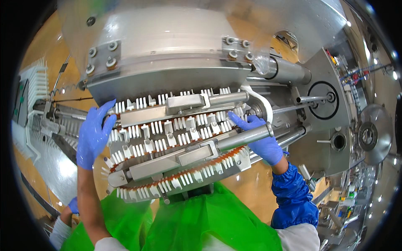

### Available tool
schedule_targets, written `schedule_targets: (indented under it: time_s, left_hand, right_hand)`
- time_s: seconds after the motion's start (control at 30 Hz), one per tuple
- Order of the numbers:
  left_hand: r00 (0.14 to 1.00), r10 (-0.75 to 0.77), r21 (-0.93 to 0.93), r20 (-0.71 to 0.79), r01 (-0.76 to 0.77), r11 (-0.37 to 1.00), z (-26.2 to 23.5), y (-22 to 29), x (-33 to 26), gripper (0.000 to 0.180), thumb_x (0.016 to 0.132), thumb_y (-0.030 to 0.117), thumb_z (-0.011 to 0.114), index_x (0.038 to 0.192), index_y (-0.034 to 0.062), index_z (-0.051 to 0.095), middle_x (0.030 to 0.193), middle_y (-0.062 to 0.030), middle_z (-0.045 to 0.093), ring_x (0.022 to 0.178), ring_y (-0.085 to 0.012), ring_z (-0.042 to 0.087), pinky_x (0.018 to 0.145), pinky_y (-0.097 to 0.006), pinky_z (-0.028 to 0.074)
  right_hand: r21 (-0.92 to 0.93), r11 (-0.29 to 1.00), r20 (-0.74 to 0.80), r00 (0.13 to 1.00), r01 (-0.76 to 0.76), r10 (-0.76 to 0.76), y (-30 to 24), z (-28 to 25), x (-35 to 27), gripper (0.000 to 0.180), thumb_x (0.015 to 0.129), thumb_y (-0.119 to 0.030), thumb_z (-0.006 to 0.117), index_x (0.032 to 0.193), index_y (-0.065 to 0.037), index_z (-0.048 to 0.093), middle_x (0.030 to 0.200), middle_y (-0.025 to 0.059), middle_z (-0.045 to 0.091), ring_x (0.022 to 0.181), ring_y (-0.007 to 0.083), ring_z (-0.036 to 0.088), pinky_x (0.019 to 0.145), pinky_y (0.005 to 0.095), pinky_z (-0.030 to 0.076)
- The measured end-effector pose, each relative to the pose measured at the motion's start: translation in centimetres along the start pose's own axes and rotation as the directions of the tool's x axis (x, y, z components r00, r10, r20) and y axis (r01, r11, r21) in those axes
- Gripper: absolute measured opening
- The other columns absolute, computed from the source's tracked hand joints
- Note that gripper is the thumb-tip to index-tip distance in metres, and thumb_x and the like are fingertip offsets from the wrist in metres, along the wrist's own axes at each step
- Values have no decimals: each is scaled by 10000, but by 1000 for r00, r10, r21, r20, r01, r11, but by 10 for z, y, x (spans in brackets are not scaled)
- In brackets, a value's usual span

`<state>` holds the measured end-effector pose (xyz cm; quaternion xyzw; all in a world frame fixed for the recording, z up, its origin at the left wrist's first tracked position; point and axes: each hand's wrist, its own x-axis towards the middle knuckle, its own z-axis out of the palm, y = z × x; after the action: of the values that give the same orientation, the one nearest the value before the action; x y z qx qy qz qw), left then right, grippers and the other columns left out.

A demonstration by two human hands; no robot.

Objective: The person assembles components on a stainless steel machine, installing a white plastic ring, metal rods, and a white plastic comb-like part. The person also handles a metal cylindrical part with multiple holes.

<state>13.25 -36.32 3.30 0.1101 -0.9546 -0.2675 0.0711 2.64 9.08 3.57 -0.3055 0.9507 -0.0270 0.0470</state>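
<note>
A steel machine carries several rows of white plastic fingers (pixel 169 142) set along reddish-brown strips. My left hand (pixel 94 134), in a blue glove, reaches to the left ends of the upper rows with its fingers apart, holding nothing that I can see. On the other side, my right hand (pixel 261 140), also blue-gloved, lies by the right ends of the rows, its index finger stretched toward the white fingers. A steel cylinder (pixel 245 137) passes in front of part of that hand. Another steel cylinder (pixel 228 98) with a block lies along the upper row.
Above the rows hangs a broad steel housing (pixel 167 79) with a clear cover. Shafts and a steel side plate (pixel 331 121) stand at the right. White finned parts (pixel 37 92) are at the far left. Another gloved hand (pixel 73 205) shows at lower left.
</note>
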Motion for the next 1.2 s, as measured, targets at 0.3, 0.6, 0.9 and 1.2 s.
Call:
schedule_targets:
  time_s: [0.3, 0.6, 0.9, 1.2]
  left_hand:
    - [938, -305, 116, -165, 326, 938, 16, 24, -15, 565, 987, 387, 594, 1468, 109, 489, 997, -224, 633, 932, -346, 627, 851, -418, 473]
    - [827, -554, -807, -90, 265, 527, 44, -84, -167, 420, 999, 188, 539, 1378, 7, 537, 1197, -83, 635, 894, -115, 549, 791, -259, 457]
    - [750, -657, -846, 79, 399, 353, 47, -74, -193, 390, 997, 155, 551, 1349, -11, 542, 1172, -68, 627, 1008, -136, 583, 921, -257, 447]
    - [824, -391, -595, 410, 566, 571, -10, -52, -150, 366, 993, 228, 616, 1256, -26, 625, 1049, -30, 650, 912, -103, 596, 756, -263, 507]
  right_hand:
    - [113, 964, -236, 936, -242, 263, -32, 16, -11, 652, 841, -133, 617, 1465, -286, 507, 851, 167, 560, 792, 374, 625, 708, 461, 520]
    - [102, 954, -133, 947, -281, 293, -36, 0, -4, 751, 761, 113, 500, 1447, -190, 538, 757, 135, 527, 708, 296, 557, 633, 402, 459]
    - [90, 980, -205, 960, -176, 191, -16, 11, -11, 727, 777, 65, 585, 1454, -195, 527, 993, 159, 585, 874, 294, 610, 763, 384, 533]
    - [288, 957, -157, 983, -45, 93, -5, -10, -4, 632, 778, 49, 587, 1357, -201, 634, 1008, 163, 623, 1013, 320, 586, 859, 390, 498]
